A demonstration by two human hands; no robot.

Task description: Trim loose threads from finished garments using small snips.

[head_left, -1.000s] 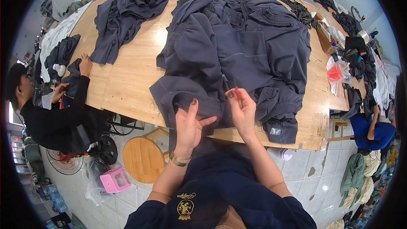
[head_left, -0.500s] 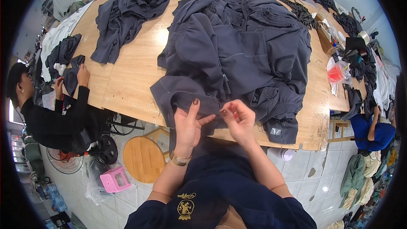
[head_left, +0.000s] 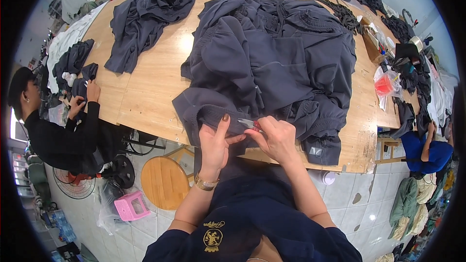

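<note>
A large dark grey garment (head_left: pixel 286 63) with gathered, elasticated parts lies bunched before me on the table. My left hand (head_left: pixel 216 143) grips its near edge, a ribbed band (head_left: pixel 216 115), with the thumb on top and the fingers underneath. In my right hand (head_left: pixel 277 138) is a small pair of thread snips (head_left: pixel 248 123) with red on the handle and pale metal blades. The blades point left at the band, close to my left fingertips. Whether they touch the cloth or a thread I cannot make out.
Another dark grey garment (head_left: pixel 145 22) lies farther left on the wooden table (head_left: pixel 145 87). A co-worker in black (head_left: pixel 63 126) handles dark cloth at the left; a person in blue (head_left: pixel 424 150) sits at the right. A round stool (head_left: pixel 165 182) and a pink plastic stool (head_left: pixel 132 206) stand below.
My right hand has closed round the snips, whose blades now show against the band. My left hand keeps its grip. The dark cloth at the far edge has moved back.
</note>
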